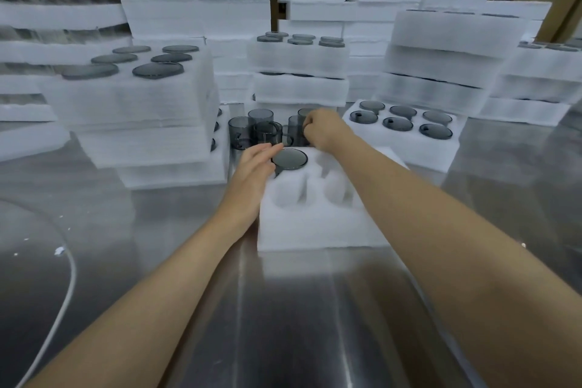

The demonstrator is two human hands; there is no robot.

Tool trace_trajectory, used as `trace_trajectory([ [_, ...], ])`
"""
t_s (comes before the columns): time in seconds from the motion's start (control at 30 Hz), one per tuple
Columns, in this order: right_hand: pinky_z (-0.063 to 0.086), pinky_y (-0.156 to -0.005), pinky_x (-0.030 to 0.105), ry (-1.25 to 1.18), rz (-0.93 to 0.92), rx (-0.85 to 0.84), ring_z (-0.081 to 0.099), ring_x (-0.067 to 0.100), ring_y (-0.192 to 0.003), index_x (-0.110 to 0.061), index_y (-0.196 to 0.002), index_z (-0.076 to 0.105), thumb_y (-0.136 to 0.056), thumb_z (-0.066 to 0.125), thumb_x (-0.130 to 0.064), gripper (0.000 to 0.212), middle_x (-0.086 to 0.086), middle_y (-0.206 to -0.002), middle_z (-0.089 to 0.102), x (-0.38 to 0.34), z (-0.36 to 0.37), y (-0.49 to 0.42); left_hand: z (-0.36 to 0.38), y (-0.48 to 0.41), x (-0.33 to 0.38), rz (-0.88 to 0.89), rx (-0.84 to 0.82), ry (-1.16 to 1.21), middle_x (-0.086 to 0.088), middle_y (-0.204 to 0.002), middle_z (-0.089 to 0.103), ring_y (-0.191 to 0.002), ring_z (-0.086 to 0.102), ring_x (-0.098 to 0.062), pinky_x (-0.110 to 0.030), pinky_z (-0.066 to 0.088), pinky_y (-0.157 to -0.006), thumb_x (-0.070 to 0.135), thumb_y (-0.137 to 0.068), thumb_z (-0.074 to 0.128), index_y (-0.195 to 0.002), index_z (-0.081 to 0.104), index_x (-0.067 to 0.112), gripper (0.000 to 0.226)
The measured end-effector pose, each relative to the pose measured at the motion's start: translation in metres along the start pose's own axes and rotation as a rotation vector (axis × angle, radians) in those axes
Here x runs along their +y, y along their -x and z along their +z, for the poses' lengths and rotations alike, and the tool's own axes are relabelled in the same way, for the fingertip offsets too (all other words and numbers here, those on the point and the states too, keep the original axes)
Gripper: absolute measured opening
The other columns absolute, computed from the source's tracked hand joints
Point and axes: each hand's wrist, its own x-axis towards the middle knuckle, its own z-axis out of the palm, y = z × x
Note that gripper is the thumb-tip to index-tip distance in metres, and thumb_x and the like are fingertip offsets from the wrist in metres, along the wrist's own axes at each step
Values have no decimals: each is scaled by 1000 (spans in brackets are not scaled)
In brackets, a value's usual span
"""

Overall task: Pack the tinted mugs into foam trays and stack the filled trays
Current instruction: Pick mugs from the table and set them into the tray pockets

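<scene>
At frame centre the right hand (321, 129) is pinching the rim of a smoky grey glass mug (301, 115). The left hand (255, 167), fingers straight, is resting on the white foam tray (315, 230). The glass is probably slick and breakable, so gripping the rim or handle is looking safest.

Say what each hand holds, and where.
Right hand pinches a loose mug by its rim. Left hand holds nothing; its fingers touch the trayed mug.
</scene>
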Motion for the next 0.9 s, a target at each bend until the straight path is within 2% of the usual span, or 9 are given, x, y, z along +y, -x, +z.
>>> trace_trajectory([
  [0.17, 38, -62, 25, -292, 5, 363, 58, 27, -80, -9, -90, 69, -83, 45, -8, 25, 7, -81, 64, -5, -27, 28, 0, 3, 4, -1, 5, -22, 4, -135, 47, -120, 45, -2, 2, 35, -85, 0, -97, 36, -127, 60, 18, 42],
  [0.3, 41, -65, 21, -511, -137, 499, 59, 18, -81, -8, -97, 69, -85, 40, -3, 32, 4, -89, 72, -3, -53, 67, 0, 4, 7, -4, 0, -39, 5, -132, 47, -122, 44, -4, 1, 34, -87, 0, -97, 36, -128, 59, 17, 42],
  [0.43, 53, -79, 29, -562, -221, 380, 67, 18, -90, -10, -101, 66, -88, 47, 0, 24, 5, -87, 72, 24, -51, 105, 2, 5, 8, -22, 5, -27, 9, -131, 47, -121, 44, -3, -3, 33, -92, 2, -97, 37, -123, 59, 24, 41],
  [0.5, 52, -83, 31, -512, -207, 271, 68, 19, -90, -16, -98, 66, -89, 48, 0, 26, 3, -84, 71, 30, -47, 109, 2, 5, 9, -32, 8, -23, 9, -131, 47, -120, 44, -2, 2, 33, -87, 2, -96, 38, -124, 59, 23, 41],
  [0.57, 50, -80, 28, -448, -230, 216, 68, 18, -85, -19, -93, 67, -89, 49, -1, 26, -2, -77, 69, 28, -44, 108, 1, 5, 9, -32, 7, -19, 8, -131, 48, -121, 44, -3, 2, 34, -87, 0, -96, 38, -125, 59, 21, 41],
  [0.67, 43, -70, 29, -263, -281, 226, 54, 15, -81, -19, -99, 71, -91, 54, -10, 21, -9, -77, 57, 26, -41, 105, 2, 5, 9, -29, 10, -23, 4, -136, 47, -126, 43, -5, -10, 33, -99, 0, -97, 37, -128, 59, 16, 41],
  [0.77, 37, -78, 25, -246, -340, 233, 43, 11, -94, -13, -100, 72, -92, 59, -13, 15, -5, -92, 44, 28, -40, 104, 2, 5, 9, -34, 16, -29, 3, -138, 46, -129, 42, -7, -15, 32, -102, 1, -98, 37, -131, 58, 14, 42],
  [0.83, 35, -95, 22, -352, -342, 206, 42, 11, -111, -13, -88, 70, -91, 63, -16, 8, -3, -114, 42, 28, -40, 106, 2, 6, 11, -32, 12, -34, 3, -139, 45, -129, 42, -7, -14, 33, -101, 1, -98, 37, -132, 58, 14, 42],
  [0.9, 33, -99, 22, -444, -322, 174, 41, 8, -122, -21, -77, 64, -88, 68, -23, 12, -6, -130, 39, 28, -40, 107, 2, 7, 11, -36, 6, -34, 4, -140, 45, -130, 41, -7, -17, 31, -105, 2, -98, 36, -132, 57, 14, 42],
])
